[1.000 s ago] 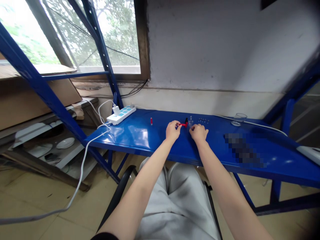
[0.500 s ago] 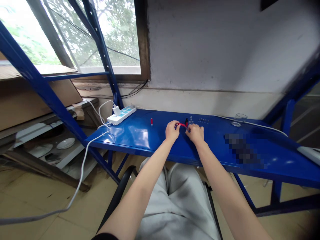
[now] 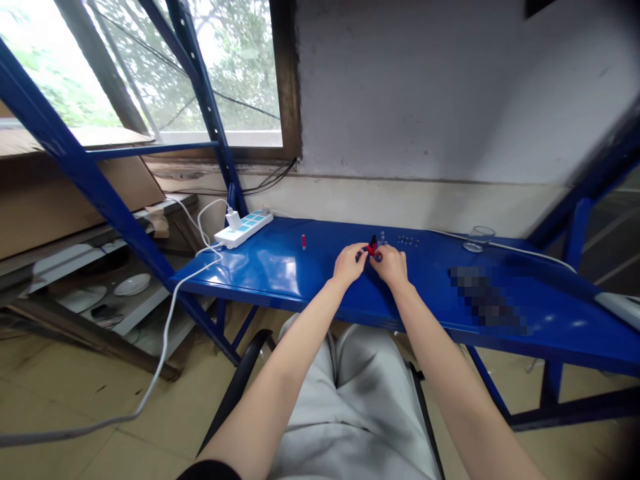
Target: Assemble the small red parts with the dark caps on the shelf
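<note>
While left hand (image 3: 349, 264) pinches red piece (image 3: 371, 251) (right hand (image 3: 393, 265): can't tell its grip), a slip could scatter nearby clear pieces (image 3: 383, 238).

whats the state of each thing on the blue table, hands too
left hand: closed at the red piece
right hand: fingers bent beside the red piece; grip unclear
black piece: just beyond the red piece; joined or not, unclear
red tube: apart from the hands, looks upright
power strip: white plug inserted
glass: looks upright
small pieces: spread out, loose
</note>
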The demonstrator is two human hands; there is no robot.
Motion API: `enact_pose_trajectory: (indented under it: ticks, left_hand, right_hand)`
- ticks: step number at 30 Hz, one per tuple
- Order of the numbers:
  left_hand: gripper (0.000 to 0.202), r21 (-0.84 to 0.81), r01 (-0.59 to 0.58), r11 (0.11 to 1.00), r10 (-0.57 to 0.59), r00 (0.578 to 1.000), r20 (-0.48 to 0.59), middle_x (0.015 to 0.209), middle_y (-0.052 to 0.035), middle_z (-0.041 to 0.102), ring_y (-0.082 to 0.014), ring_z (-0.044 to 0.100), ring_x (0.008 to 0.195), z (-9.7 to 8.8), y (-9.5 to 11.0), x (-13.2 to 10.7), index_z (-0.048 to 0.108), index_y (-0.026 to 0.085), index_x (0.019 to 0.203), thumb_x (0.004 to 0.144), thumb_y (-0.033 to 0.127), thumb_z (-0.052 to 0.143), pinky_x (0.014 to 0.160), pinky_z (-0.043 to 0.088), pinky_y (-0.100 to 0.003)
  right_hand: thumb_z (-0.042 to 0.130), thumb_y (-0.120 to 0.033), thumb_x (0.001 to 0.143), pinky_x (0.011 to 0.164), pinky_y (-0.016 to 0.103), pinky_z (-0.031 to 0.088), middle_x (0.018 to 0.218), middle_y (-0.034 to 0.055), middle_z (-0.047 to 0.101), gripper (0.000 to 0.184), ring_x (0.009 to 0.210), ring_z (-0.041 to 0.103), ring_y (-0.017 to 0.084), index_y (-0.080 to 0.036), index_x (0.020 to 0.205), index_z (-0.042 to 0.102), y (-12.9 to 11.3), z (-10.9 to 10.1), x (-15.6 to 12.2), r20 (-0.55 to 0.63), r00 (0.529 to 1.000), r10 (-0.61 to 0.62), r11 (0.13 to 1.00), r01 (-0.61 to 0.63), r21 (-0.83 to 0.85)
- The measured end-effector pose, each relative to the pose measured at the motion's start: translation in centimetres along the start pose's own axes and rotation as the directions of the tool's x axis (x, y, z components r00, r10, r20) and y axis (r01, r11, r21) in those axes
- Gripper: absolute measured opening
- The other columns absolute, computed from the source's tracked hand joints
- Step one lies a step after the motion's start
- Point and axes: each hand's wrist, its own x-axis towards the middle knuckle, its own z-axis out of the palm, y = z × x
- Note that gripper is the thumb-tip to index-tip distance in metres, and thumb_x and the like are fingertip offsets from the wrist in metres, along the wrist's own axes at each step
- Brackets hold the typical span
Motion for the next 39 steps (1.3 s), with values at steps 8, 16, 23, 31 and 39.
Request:
enact_pose_trajectory:
  ticks: [8,16,23,31,39]
  left_hand:
    - [0.01,0.017,0.083,0.996,-0.083,0.996,0.009,0.081,-0.0027,0.064,-0.0122,0.056,0.073,0.2,-0.6,0.3,0.06,0.018,0.086,0.079,0.022,0.054,0.072,0.047,-0.026]
    - [0.009,0.181,0.067,0.981,-0.082,0.994,0.077,0.083,-0.0027,0.065,-0.0153,0.056,0.081,-1.1,0.7,0.8,0.061,0.02,0.084,0.079,0.021,0.053,0.075,0.044,-0.029]
    - [0.009,0.5,-0.047,0.865,-0.08,0.97,0.229,0.097,-0.0035,0.064,-0.0215,0.051,0.098,-7.5,2.0,6.7,0.065,0.02,0.08,0.077,0.022,0.057,0.089,0.033,-0.041]
    - [0.009,0.726,-0.204,0.657,-0.208,0.876,0.435,0.101,-0.0085,0.059,-0.0271,0.044,0.104,-13.3,-1.2,10.4,0.069,0.019,0.076,0.069,0.02,0.064,0.091,0.028,-0.043]
    - [0.012,0.788,-0.171,0.591,-0.312,0.852,0.419,0.101,-0.0088,0.059,-0.0264,0.043,0.103,-13.9,-3.6,8.6,0.069,0.02,0.079,0.07,0.019,0.062,0.091,0.029,-0.043]
  right_hand:
    - [0.047,-0.022,0.075,0.063,0.028,0.023,0.075,0.0044,0.06,0.015,0.075,0.051,0.017,-0.018,0.079,0.062,0.2,0.2,0.1,0.04,0.998,-0.044,0.998,0.042,0.045]
    - [0.048,-0.025,0.077,0.063,0.028,0.023,0.072,0.0051,0.061,0.017,0.072,0.052,0.017,-0.017,0.073,0.061,0.2,0.1,0.0,0.021,0.992,-0.123,0.992,0.122,0.046]
    - [0.047,-0.033,0.081,0.063,0.027,0.031,0.074,0.0035,0.062,0.024,0.068,0.055,0.016,-0.018,0.09,0.063,-0.1,0.3,0.0,0.002,0.995,-0.097,0.976,0.095,0.199]
    - [0.045,-0.036,0.083,0.063,0.026,0.035,0.069,0.0031,0.061,0.026,0.064,0.055,0.015,-0.019,0.083,0.064,-0.4,0.1,0.1,0.055,0.991,-0.123,0.973,0.109,0.204]
    - [0.043,-0.038,0.084,0.062,0.027,0.033,0.068,0.0031,0.06,0.029,0.062,0.053,0.015,-0.019,0.078,0.063,-0.5,-0.3,0.0,0.092,0.986,-0.14,0.971,0.118,0.207]
